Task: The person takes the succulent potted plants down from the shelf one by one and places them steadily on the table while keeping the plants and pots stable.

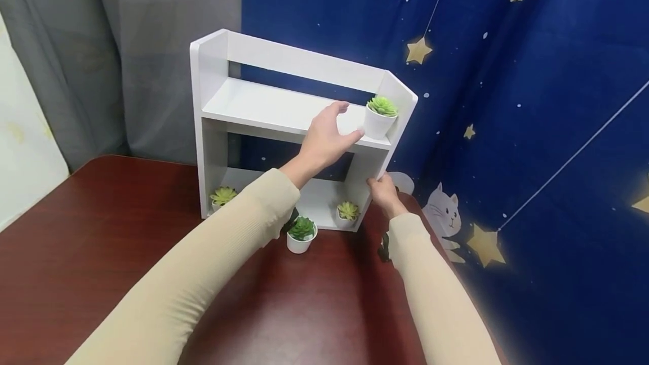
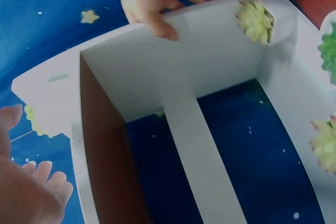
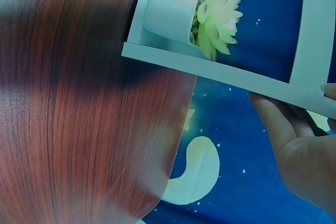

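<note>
Your left hand [image 1: 325,138], open, is just beside the potted succulent [image 1: 379,121] right of centre in the head view; your right hand [image 1: 387,195] grips the white shelf [image 1: 269,105]. Only that view shows the cat print [image 1: 444,214], lower right.

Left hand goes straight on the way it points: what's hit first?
Likely the pot at the right end of the top shelf. The left hand faces it, thumb tip nearest; any gap is hard to judge.
</note>
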### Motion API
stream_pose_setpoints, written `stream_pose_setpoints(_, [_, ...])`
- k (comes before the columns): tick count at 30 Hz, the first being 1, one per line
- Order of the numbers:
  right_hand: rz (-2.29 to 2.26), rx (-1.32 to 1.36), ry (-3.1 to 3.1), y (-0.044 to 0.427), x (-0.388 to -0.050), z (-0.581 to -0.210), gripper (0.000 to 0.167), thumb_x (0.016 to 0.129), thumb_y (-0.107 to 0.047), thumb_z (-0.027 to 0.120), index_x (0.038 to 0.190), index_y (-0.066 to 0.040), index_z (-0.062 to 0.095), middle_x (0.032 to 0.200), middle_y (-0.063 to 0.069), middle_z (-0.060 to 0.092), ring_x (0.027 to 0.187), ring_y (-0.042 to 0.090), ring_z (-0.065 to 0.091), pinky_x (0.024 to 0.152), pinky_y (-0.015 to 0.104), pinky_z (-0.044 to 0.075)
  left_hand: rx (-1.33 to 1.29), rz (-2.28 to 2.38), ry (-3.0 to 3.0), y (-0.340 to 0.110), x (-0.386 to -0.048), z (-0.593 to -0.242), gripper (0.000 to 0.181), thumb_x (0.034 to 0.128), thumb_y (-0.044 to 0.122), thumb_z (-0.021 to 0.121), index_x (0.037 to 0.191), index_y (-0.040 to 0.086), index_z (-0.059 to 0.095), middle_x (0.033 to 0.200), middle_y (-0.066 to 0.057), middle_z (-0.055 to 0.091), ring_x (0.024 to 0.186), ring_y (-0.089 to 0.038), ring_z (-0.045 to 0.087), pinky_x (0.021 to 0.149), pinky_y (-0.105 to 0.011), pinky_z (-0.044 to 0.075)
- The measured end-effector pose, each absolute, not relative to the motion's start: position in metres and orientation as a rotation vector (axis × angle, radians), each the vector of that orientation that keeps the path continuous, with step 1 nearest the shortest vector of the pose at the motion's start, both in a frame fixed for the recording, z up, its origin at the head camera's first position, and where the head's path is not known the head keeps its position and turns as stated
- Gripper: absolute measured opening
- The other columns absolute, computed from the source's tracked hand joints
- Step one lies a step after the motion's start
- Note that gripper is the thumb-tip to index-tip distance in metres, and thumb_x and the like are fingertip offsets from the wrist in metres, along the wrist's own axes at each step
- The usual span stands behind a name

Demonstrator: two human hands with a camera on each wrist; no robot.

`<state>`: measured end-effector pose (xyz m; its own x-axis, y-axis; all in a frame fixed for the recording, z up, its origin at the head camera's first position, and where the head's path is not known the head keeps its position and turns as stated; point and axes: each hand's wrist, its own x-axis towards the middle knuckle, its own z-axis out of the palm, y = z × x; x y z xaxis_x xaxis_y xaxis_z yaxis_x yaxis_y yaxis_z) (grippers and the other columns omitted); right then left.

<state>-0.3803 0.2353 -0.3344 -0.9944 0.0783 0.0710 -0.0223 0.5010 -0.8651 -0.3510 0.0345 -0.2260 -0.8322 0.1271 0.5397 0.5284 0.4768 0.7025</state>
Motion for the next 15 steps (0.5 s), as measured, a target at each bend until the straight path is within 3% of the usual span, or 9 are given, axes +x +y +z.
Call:
stream_pose_setpoints(6, [1.533,-0.022,-2.632,0.232,-0.38,-0.333,0.051,0.102,-0.01,0.04,0.152,0.0,0.036,0.15,0.028,0.046,0.135,0.047,0.052,0.105,0.06,0.049,-0.505,-1.2,-2.49,0.039,-0.36,-0.226,0.088,0.0914,0.038,0.072,0.159,0.007,0.027,0.163,-0.01,0.037,0.151,-0.026,0.038,0.123,-0.042,0.033])
stream_pose_setpoints(15, [1.489,0.0,-2.626,0.237,-0.383,-0.335,0.051,0.102,-0.009,0.041,0.151,0.002,0.037,0.149,0.028,0.047,0.136,0.045,0.051,0.11,0.057,0.046,-0.479,-1.187,-2.527,0.055,-0.372,-0.219,0.088,0.0928,0.041,0.069,0.16,0.005,0.025,0.163,-0.012,0.038,0.15,-0.026,0.039,0.122,-0.041,0.035])
